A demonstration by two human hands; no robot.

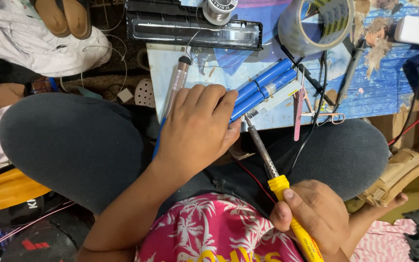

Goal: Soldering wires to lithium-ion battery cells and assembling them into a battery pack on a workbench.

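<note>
Clearly my left hand is pressed down on the near end of the cells, fingers curled over them and pinning them to the bench. They lie at the near edge of the bench, slanting from my fingers up to the far right. I judge the pack stiff and fairly heavy for its size, with smooth sleeves that could slip, so a firm flat grip across the barrels suits it better than a pinch at the ends. The joints and thin strips look like the fragile part, and I would keep my fingers off them.

Blue cylinders lie side by side, bound with a dark band near the middle, and a pale strip runs along the near side with a small label near my fingertips.

Further right, my right hand is closed around the yellow handle of the iron, near my lap. Its metal shaft reaches up and left, with the tip at the near end of the pack, just beside my left fingers; I cannot tell if it touches. A tape roll sits far right.
</note>
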